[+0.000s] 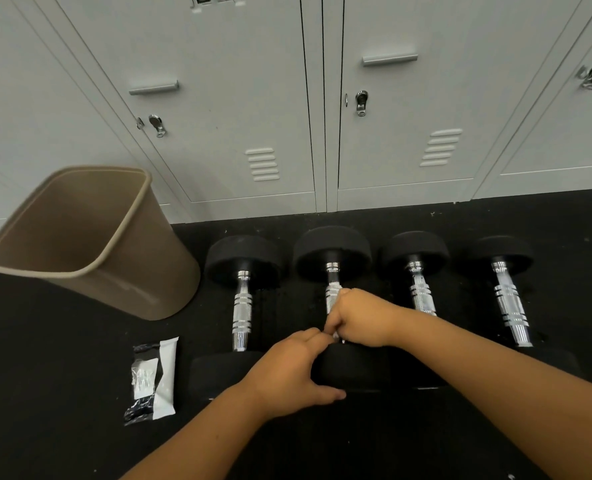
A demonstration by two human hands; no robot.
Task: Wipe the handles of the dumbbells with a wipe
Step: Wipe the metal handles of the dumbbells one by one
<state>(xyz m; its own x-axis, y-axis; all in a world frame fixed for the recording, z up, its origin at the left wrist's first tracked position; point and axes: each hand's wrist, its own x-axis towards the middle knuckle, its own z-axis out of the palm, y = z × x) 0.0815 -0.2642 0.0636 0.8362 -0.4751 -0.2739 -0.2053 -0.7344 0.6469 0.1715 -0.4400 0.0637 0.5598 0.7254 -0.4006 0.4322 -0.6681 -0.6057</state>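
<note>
The second dumbbell (332,251) from the left lies on the black floor (62,375), its chrome handle (332,296) running straight away from the person toward the lockers (253,98). The right hand (360,318) is curled in a fist round the near half of that handle. What it presses against the chrome is hidden, apart from a pale sliver (337,337) under the fist that is too small to tell. The left hand (287,372) grips the near head of the same dumbbell, with the fingers curved over the top edge, the thumb spread along the near side and the fingertips touching the right fist.

Three more dumbbells lie parallel in the same row: the first (242,306) to the left, the third (421,296) and fourth (507,303) to the right. The gaps between them are narrow. The right forearm crosses over the near end of the third. The far heads stop short of the locker bases, leaving a thin strip of floor.

A tan bin (114,258) stands at the left with its mouth open. Its lower corner is just beside the first dumbbell's far head. A black-and-white packet (156,375) lies flat near that dumbbell's near head, apart from it. In front of the bin and packet, open black floor runs out to the left and toward the person.
</note>
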